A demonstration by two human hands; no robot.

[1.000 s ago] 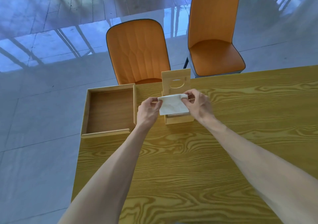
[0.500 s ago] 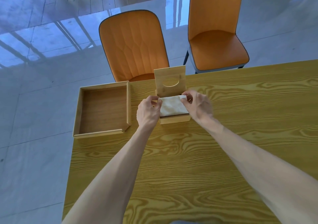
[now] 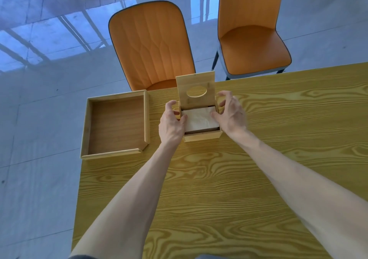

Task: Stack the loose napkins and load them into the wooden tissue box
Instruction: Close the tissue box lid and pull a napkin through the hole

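Observation:
A stack of white napkins (image 3: 200, 119) lies inside the small wooden tissue box (image 3: 203, 136) at the table's far edge. The box's hinged lid (image 3: 196, 83), with an oval slot, stands upright behind it. My left hand (image 3: 172, 122) is at the box's left side, thumb tip touching the stack's left edge, fingers spread. My right hand (image 3: 230, 112) is at the right side, thumb against the stack's right edge, fingers apart above the box wall. Neither hand grips the napkins.
A shallow wooden tray (image 3: 117, 153) with nothing in it sits at the table's far left corner, overhanging the edge a little. The yellow wood-grain table (image 3: 219, 189) stretches toward me. Two orange chairs (image 3: 151, 45) (image 3: 253, 45) stand beyond the table on a glossy tiled floor.
The napkin stack went from being held above the box to lying down inside it. Both hands let go and spread their fingers at the box's sides.

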